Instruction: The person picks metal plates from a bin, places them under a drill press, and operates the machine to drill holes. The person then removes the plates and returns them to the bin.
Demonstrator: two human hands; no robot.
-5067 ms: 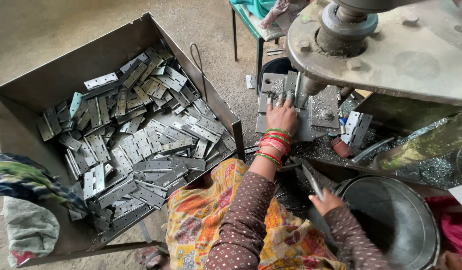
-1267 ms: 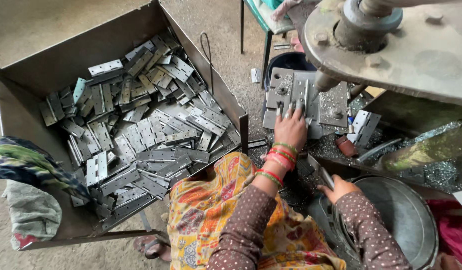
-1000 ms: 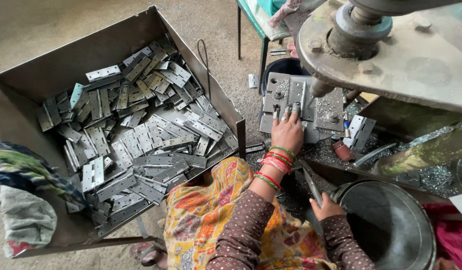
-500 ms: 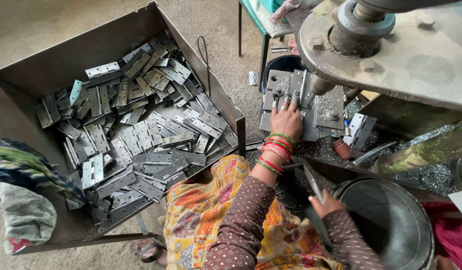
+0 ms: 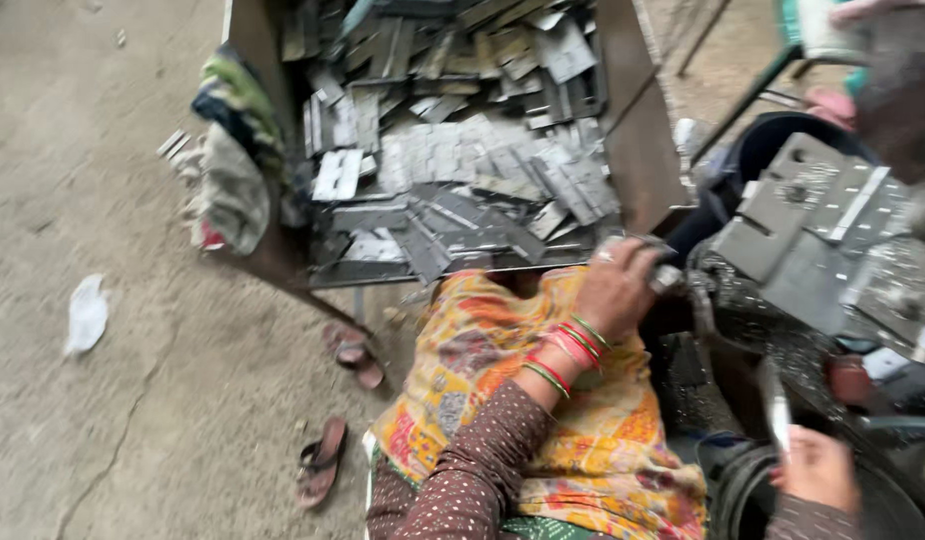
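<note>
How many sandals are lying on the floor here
2. One sandal lies on the concrete just below the metal bin of flat metal plates; the other sandal lies lower down, beside the person's patterned cloth. More may be hidden under the cloth.

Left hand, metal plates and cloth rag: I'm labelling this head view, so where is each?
left hand [image 5: 615, 288], head view, back of the hand.
metal plates [image 5: 453, 160], head view, middle of the pile in the box.
cloth rag [image 5: 231, 170], head view, fold draped over the box wall.
</note>
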